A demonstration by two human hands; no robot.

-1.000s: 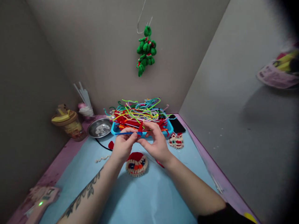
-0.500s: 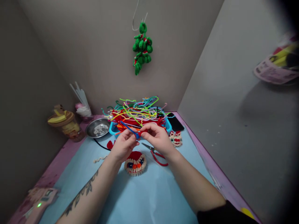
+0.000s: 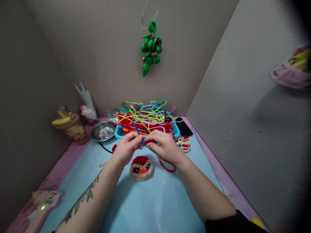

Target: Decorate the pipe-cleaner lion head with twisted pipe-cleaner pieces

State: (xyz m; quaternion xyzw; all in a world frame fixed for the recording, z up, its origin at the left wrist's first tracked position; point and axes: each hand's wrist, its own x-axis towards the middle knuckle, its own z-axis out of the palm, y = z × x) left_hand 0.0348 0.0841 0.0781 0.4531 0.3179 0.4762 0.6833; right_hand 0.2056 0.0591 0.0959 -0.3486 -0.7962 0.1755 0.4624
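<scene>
My left hand (image 3: 127, 146) pinches a blue pipe cleaner (image 3: 136, 128), one end of which sticks up toward the tray. Close against it, my right hand (image 3: 165, 146) is closed with its fingertips at the pipe cleaner's lower, bunched end; a bit of red fuzzy material shows at those fingertips. A round pipe-cleaner face (image 3: 141, 169) with a red top, cream loops, blue eyes and an orange middle lies on the table below my hands. Scissors (image 3: 167, 165) rest under my right hand, their red handles showing and their blades mostly hidden.
A blue tray (image 3: 118, 134) heaped with colourful pipe cleaners stands behind my hands. Around it are a metal bowl (image 3: 96, 134) of small clear pieces, a phone (image 3: 184, 127) and a cream-and-red piece (image 3: 184, 144). A lidded cup (image 3: 71, 127) stands left; a green ornament (image 3: 151, 48) hangs above.
The blue pipe cleaner's free end has swung more upright. My right hand has turned slightly and moved over the scissor blades. The whole view has shifted a little.
</scene>
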